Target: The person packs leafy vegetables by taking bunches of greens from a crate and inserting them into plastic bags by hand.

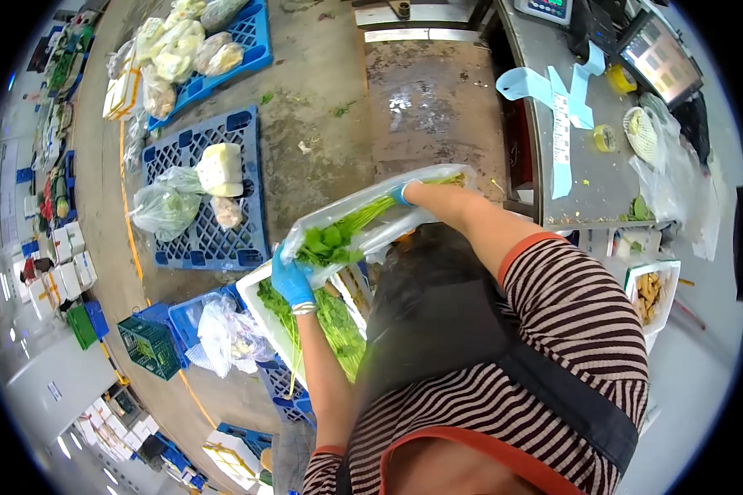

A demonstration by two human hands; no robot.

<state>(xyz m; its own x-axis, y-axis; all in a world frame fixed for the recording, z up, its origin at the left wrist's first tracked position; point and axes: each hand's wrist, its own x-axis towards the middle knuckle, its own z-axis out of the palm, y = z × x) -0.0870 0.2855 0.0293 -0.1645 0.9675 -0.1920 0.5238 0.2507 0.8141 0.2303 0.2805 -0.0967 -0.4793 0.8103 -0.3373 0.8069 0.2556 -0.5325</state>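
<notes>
A long clear plastic bag (447, 175) is stretched between my hands in front of my body. Inside it lies a bunch of leafy green celery (330, 243), leaves towards the left and stalks towards the right. My left hand (291, 279), in a blue glove, is closed on the leafy end of the bag. At the stalk end is my right hand (403, 193), also gloved in blue; it grips the bag, with most of its fingers hidden. Below my left hand, a white foam box (252, 289) holds more leafy greens (334, 326).
Blue pallets (252, 186) on the left carry bagged vegetables (169, 206). A metal table (520, 49) at right bears label strips (561, 140), tape (604, 138), a scale (546, 8) and a screen (656, 54). A green crate (149, 346) stands lower left.
</notes>
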